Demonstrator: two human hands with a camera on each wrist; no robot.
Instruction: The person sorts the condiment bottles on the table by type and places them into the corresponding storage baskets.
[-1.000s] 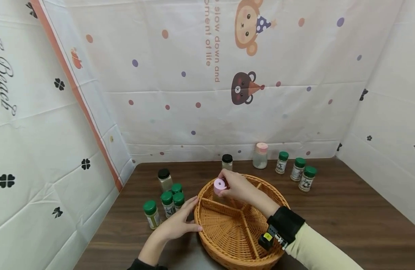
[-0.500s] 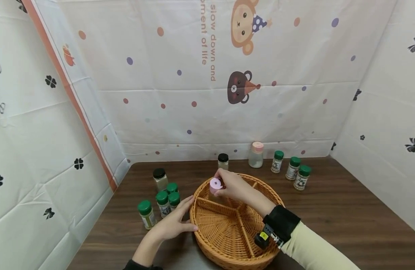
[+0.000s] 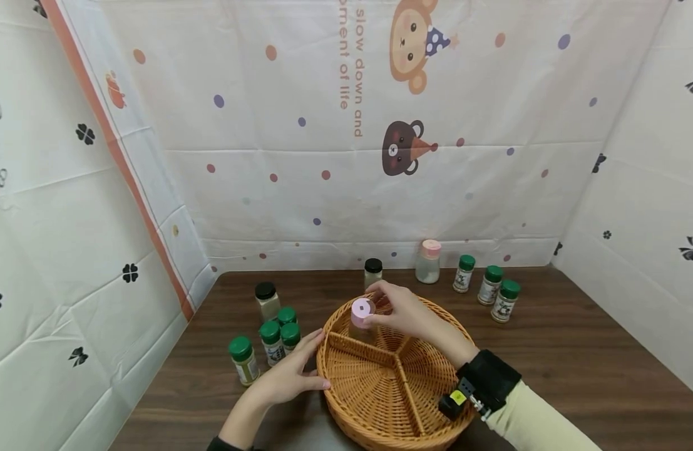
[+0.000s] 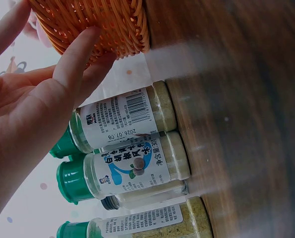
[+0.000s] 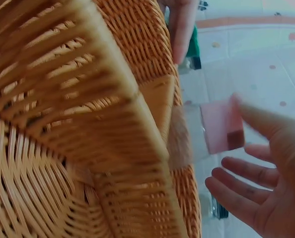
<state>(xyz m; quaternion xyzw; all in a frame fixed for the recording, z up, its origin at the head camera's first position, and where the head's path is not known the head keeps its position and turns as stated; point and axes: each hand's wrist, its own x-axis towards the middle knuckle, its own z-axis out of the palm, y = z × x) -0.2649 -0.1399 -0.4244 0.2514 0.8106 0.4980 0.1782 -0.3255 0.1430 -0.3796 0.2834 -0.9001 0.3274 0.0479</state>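
Note:
A round wicker basket (image 3: 362,391) with dividers stands on the table. In its far-left compartment stands a clear jar with a pink lid (image 3: 362,308), upright, with brownish contents seen in the right wrist view. My right hand (image 3: 407,315) is beside this jar, its thumb right at the pink lid (image 5: 218,128) and the other fingers spread away from it. My left hand (image 3: 290,377) rests against the basket's left side, fingers and thumb extended along the wicker. Close by that hand are several green-lidded spice jars (image 4: 125,119), one with a white label showing blue print.
A black-lidded jar (image 3: 267,300) stands behind the left group, another black-lidded jar (image 3: 373,273) behind the basket. At the back right are a pink-lidded jar (image 3: 429,263) and three green-lidded jars (image 3: 489,285). Printed cloth (image 3: 256,200) hangs around the table.
My right hand's fingers have opened off the pink-lidded jar and moved slightly right; the jar stays in the compartment. My left hand keeps its place at the basket. The head view shifted slightly.

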